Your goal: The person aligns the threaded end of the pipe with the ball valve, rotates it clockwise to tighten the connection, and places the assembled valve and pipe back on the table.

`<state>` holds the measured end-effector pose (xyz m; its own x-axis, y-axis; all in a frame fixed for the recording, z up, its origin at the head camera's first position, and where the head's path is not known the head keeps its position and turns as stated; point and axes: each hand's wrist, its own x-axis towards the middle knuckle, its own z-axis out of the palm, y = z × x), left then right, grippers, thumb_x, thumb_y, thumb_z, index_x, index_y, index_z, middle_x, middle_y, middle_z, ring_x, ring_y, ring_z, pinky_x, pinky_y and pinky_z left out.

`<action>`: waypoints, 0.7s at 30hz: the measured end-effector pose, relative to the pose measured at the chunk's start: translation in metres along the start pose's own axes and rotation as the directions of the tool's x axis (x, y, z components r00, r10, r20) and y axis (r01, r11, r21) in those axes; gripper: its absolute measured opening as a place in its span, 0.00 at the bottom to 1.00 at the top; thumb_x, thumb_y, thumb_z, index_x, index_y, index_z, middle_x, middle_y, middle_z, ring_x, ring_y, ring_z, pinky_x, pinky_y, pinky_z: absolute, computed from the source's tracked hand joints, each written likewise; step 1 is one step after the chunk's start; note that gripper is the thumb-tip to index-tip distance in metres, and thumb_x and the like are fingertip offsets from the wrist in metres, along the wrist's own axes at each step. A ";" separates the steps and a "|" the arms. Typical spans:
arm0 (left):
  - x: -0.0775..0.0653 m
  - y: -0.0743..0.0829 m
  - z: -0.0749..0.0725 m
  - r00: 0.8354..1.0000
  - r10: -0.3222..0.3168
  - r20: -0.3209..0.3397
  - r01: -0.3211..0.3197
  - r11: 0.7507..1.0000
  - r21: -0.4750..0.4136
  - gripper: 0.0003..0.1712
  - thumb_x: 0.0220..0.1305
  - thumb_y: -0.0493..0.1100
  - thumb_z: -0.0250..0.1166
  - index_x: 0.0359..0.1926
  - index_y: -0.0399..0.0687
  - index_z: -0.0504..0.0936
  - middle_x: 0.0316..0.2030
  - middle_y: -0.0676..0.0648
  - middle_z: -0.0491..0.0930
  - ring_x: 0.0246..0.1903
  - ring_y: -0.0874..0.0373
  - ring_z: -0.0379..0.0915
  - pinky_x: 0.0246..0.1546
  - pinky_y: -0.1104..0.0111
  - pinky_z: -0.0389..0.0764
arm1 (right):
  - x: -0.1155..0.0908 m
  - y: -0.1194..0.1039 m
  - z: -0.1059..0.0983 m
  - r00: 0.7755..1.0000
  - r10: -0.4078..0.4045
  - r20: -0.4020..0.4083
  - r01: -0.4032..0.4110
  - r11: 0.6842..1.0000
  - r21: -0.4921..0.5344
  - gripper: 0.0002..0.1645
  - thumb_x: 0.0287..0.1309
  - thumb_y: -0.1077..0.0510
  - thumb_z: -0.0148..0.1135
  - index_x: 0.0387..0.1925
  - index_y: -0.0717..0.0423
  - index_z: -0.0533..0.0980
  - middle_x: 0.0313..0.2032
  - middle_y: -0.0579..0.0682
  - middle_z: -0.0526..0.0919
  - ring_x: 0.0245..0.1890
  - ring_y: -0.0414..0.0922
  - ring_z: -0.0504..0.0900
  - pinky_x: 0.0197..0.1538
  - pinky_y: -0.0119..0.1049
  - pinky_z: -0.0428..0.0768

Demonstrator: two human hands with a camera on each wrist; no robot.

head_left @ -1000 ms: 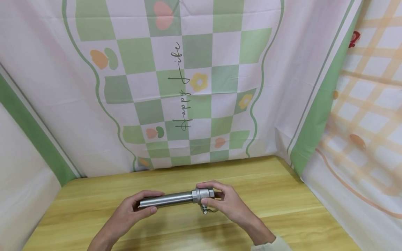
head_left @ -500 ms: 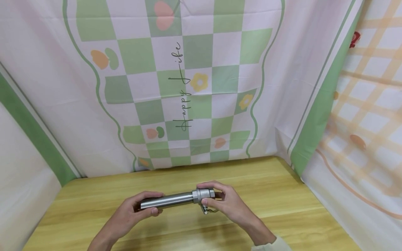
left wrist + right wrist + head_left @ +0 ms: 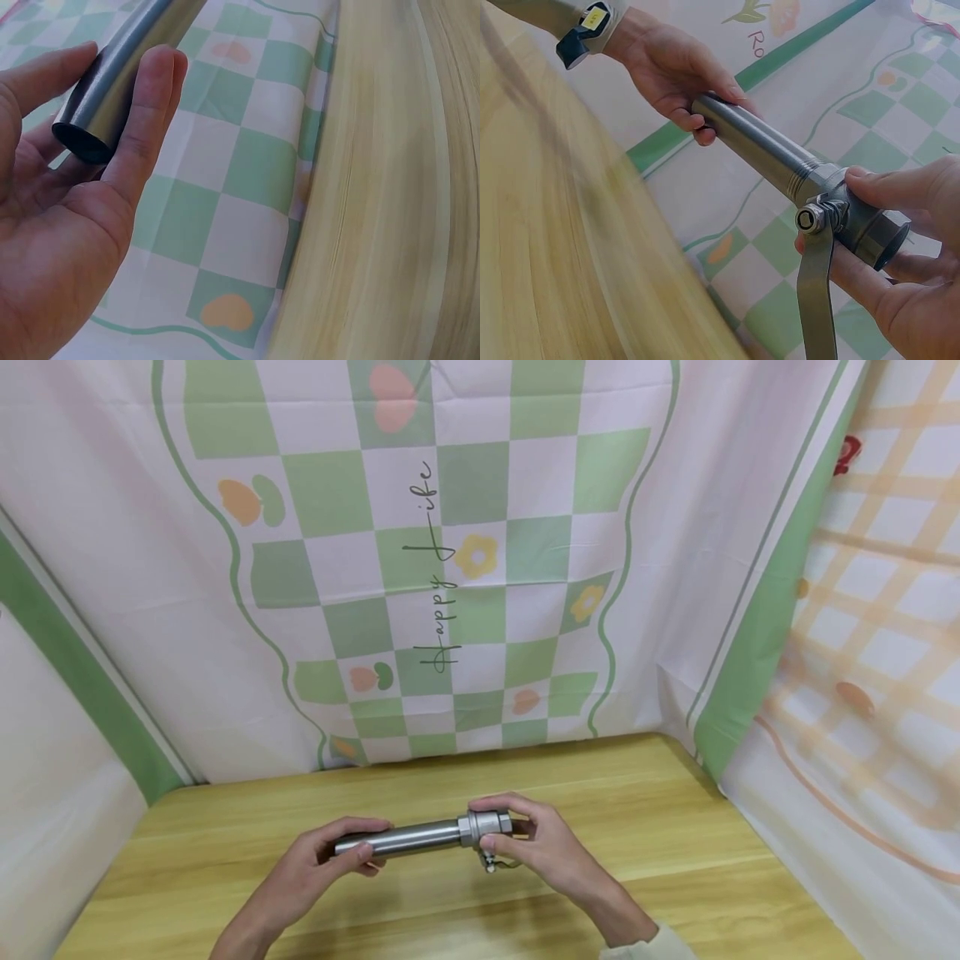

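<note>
A steel pipe point(image 3: 420, 837) lies level between my hands, above the table. Its right end meets a metal ball valve point(image 3: 483, 827); some thread point(image 3: 804, 178) shows at that joint in the right wrist view. My left hand point(image 3: 296, 872) holds the pipe's free end between thumb and fingers. That hollow end of the pipe point(image 3: 112, 86) faces the palm in the left wrist view. My right hand point(image 3: 558, 856) grips the valve body, thumb on the near side, fingers around the far side. The valve's flat lever point(image 3: 816, 296) hangs down in the right wrist view.
A wood-grain table point(image 3: 600, 785) lies beneath both hands. Behind it hangs a white cloth with green checks point(image 3: 472, 635). More cloth point(image 3: 862, 693) closes off the right side, and a white panel point(image 3: 52, 760) stands on the left.
My left thumb has shifted from the pipe's lower edge up onto its near side. The right hand, valve and pipe look almost still.
</note>
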<state>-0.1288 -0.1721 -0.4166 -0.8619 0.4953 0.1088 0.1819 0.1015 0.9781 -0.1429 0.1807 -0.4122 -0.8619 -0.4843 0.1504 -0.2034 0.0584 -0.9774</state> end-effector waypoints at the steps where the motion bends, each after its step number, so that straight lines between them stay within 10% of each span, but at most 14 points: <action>1: 0.000 0.000 0.000 1.000 0.006 -0.003 -0.006 1.000 0.001 0.21 0.85 0.40 0.59 0.71 0.36 0.78 0.60 0.27 0.82 0.52 0.51 0.88 0.56 0.62 0.90 | 0.000 0.000 0.000 1.000 0.002 -0.001 -0.002 1.000 0.000 0.25 0.75 0.58 0.70 0.68 0.61 0.80 0.62 0.68 0.79 0.50 0.52 0.87 0.45 0.37 0.90; 21: -0.001 -0.001 0.004 0.997 0.050 -0.051 -0.048 0.998 0.036 0.21 0.81 0.37 0.64 0.70 0.42 0.82 0.65 0.33 0.82 0.56 0.55 0.86 0.56 0.65 0.89 | 0.000 -0.001 -0.001 1.000 0.012 -0.013 -0.012 1.000 -0.025 0.24 0.75 0.57 0.70 0.68 0.57 0.81 0.62 0.66 0.79 0.50 0.52 0.87 0.44 0.36 0.89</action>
<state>-0.1265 -0.1697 -0.4185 -0.8747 0.4552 0.1665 0.2400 0.1084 0.9647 -0.1429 0.1812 -0.4110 -0.8701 -0.4725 0.1404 -0.2041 0.0861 -0.9752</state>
